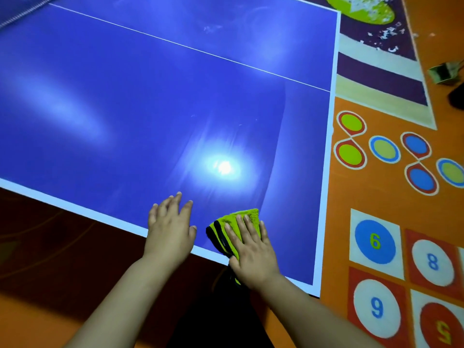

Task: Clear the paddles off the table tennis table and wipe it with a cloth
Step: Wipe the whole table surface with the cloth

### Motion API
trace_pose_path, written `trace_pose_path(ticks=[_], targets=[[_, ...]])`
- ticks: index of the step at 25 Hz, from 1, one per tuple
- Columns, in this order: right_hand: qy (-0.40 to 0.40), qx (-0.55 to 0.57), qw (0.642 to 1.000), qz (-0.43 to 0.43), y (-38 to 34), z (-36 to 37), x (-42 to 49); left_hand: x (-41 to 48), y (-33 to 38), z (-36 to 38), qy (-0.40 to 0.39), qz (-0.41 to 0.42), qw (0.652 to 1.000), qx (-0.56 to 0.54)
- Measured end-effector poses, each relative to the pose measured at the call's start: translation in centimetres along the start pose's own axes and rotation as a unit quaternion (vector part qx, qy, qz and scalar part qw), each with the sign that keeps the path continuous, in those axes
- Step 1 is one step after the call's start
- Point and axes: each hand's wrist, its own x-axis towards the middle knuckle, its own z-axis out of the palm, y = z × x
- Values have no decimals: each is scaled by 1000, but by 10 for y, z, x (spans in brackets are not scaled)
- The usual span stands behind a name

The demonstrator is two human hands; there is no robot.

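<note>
Two hands: left hand point(170, 229) flat on table point(150, 109), empty; right hand point(252, 249) spread flat, pressing down.
Cloth point(244, 216): under right palm, beside left hand; soft, light, probably bunches, so press its middle.

The left hand point(170, 229) is held palm down over the near edge of the table point(150, 109), fingers straight and slightly spread, with its bare forearm reaching in from below that edge. The right hand point(252, 247) lies palm down just beside it, nearer the table's right corner. Its fingers are straight (and close together), pressing the cloth point(244, 216) across the same edge.
</note>
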Motion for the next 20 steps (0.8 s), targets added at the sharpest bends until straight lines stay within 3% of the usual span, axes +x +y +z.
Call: trace_pose_path(ticks=[5,9,13,20], targets=[[-14,-51,998,23,49,-14,-17,7,22,-5,2,30,1000,-10],[-19,-2,999,48,36,-1,-16,27,45,3,-10,51,998,-16],[40,-19,999,-7,73,-2,28,76,69,12,-25,52,998,-16],[61,-25,993,-100,173,-42,172,192,131,26,-22,16,999,-42]])
